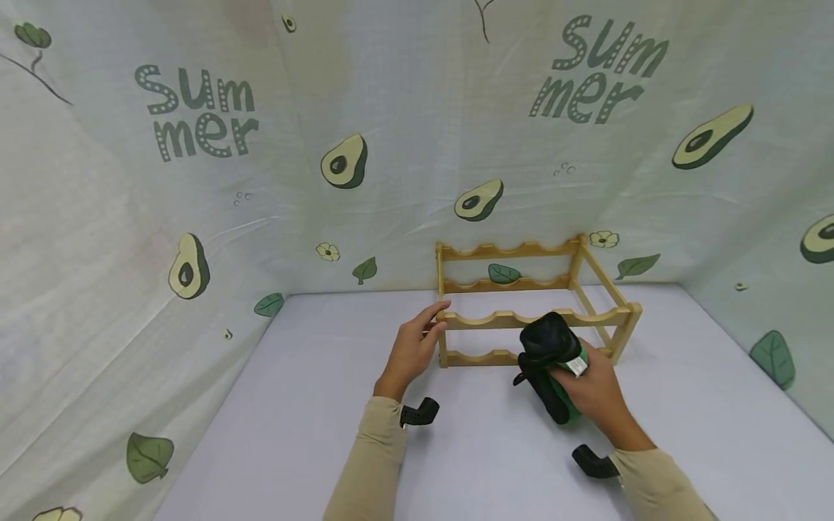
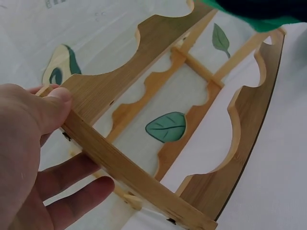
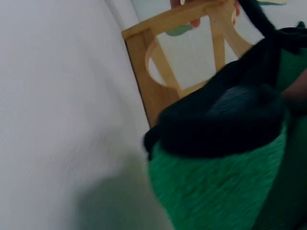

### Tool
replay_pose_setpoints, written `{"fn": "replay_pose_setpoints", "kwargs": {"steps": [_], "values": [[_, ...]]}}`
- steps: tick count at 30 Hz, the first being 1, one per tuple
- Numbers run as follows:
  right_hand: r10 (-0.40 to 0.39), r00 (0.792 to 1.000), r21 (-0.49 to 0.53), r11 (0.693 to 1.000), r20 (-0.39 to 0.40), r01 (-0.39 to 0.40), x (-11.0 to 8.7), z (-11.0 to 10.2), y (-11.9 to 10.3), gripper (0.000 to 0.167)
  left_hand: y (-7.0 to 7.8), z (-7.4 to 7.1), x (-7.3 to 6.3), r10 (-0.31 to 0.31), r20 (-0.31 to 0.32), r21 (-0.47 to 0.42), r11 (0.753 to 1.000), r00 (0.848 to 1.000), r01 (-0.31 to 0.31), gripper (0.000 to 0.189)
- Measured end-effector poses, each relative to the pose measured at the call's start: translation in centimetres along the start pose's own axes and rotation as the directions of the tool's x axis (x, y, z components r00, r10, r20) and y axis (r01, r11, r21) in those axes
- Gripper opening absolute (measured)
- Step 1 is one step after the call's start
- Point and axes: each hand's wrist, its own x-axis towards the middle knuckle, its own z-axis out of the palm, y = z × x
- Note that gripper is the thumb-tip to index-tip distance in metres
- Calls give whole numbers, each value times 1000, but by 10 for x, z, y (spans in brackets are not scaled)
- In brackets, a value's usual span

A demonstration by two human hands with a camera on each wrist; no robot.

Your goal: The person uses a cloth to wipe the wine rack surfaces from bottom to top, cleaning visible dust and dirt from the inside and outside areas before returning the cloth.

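Observation:
A low wooden rack (image 1: 521,304) with wavy rails stands on the white tabletop near the back wall. My left hand (image 1: 417,347) grips its front left corner, thumb on top of the side bar (image 2: 120,163) and fingers (image 2: 72,191) underneath. My right hand (image 1: 593,391) holds a green bottle-shaped thing with a black top (image 1: 550,354) and a white label, lying tilted against the rack's front rail, black end toward the rack. Up close the green body and black top (image 3: 225,167) fill the right wrist view, with the rack (image 3: 153,81) just behind.
Cloth walls (image 1: 195,217) printed with avocados and "Summer" close in the left, back and right sides. The white tabletop (image 1: 313,405) stretches to the left of and in front of the rack. Black wrist mounts (image 1: 420,412) sit by both sleeves.

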Motion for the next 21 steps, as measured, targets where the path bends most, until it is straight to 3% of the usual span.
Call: {"fn": "replay_pose_setpoints", "kwargs": {"steps": [3,5,11,15,18,21], "values": [[-96,990,3,995,103,96,6,12,-4,35,-2,1,2,0,-17,3,1000,1000,0,42],[-166,970,24,986,179,164,12,22,-9,36,-2,0,3,12,-26,2,1000,1000,-12,41],[-301,858,-13,942,417,336,30,52,-30,39,-3,-2,8,33,-34,24,999,999,-32,38],[-338,806,-106,893,486,438,35,71,-44,28,-3,-3,10,22,-24,26,999,999,-21,37],[-328,789,-179,862,519,475,34,83,-53,18,-2,-3,8,9,-27,22,1000,1000,-9,37],[-285,796,-269,836,534,479,33,95,-56,14,-2,-1,5,-11,-38,13,1000,999,12,35]]}}
